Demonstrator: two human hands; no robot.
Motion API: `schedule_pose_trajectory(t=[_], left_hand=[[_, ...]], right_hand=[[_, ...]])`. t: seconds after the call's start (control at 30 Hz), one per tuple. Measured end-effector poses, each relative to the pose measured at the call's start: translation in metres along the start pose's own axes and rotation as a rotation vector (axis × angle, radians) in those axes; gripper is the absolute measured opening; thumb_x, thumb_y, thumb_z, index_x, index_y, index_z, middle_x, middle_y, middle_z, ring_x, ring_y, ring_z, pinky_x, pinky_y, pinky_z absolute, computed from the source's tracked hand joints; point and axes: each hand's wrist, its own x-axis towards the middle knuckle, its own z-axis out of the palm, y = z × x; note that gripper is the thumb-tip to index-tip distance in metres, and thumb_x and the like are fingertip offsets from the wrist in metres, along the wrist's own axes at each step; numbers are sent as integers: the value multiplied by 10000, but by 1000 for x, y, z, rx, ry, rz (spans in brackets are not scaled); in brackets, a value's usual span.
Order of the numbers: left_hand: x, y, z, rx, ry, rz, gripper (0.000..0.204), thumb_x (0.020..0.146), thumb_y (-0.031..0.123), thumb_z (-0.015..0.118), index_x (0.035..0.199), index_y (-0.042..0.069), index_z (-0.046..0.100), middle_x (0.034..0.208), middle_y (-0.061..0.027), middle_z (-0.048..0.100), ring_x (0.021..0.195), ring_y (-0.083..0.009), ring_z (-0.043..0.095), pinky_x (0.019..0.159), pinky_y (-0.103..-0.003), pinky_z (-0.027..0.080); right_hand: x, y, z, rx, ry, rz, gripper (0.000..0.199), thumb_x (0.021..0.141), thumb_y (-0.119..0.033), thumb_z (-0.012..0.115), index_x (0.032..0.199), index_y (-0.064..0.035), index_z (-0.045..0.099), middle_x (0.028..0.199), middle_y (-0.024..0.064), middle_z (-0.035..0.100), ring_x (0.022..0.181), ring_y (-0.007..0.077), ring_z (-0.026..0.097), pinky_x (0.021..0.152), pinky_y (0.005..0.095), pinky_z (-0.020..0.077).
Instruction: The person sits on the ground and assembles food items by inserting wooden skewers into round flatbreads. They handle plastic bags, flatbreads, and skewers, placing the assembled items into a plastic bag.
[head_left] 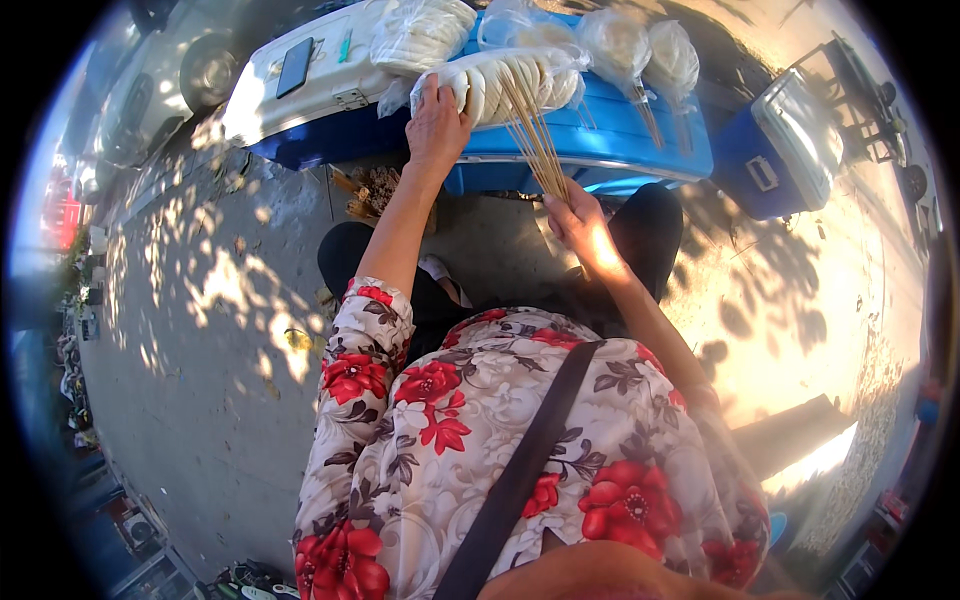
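Observation:
My right hand [580, 222] is closed around the lower ends of a bundle of thin wooden skewers [540, 150]. They fan upward and lean across a long clear plastic bag [565, 90]. Inside that bag, pale round flat pieces [480, 95] stand in a row; their exact kind I cannot make out. My left hand [438, 128] grips the bag's left end, fingers pressed on the plastic. The bag lies on a bright blue plastic lid [630, 140], in front of my knees.
Left stands a white-lidded cooler [330, 55] bearing a phone [295, 68] and a small green item [345, 47]. Further filled bags [612, 45] sit behind, some with sticks protruding. A blue cooler [765, 180] stands right. Below the lid are bundled sticks [370, 190].

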Motion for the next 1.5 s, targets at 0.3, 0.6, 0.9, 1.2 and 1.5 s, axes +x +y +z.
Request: schedule_pose_trajectory(t=[0.3,0.6,0.9,1.2,1.5], left_hand=[[21,5,-35,-191,397,66,224,810,160,529,992,30,520,1041,-179,549,874,-338,577,714,-445,488],[-5,-24,-58,-1733,77,-600,403,908,227,503,1230,-4,434,1185,-143,546,1025,-284,596,813,-441,528],[-19,-19,-63,-1831,171,-506,381,865,143,595,1179,11,423,1057,-114,579,894,-206,633,641,-311,553],[-24,-19,-68,-1854,190,-447,379,840,119,620,1165,4,462,1030,-120,607,846,-198,648,635,-319,558],[-44,-2,-63,-1845,166,-539,402,827,81,611,1207,39,484,1080,-81,607,943,-179,631,751,-290,544]], right_hand=[[14,21,1,48,17,-36,335,924,-246,500,1159,-7,505,597,-20,442,492,64,422,446,228,348],[-47,-14,-3,208,-16,-44,353,914,-184,506,1220,-12,464,620,-44,442,511,47,419,447,203,319],[-66,-49,1,6,-61,54,249,853,-124,573,1073,-29,504,647,-41,456,524,34,404,482,198,335],[-66,-46,11,-62,-28,77,265,866,-116,567,1120,-46,540,627,-59,436,528,18,382,480,194,314],[-51,-38,27,-343,-11,-24,347,878,-111,544,1225,-97,550,566,-31,415,532,34,388,502,224,351]])
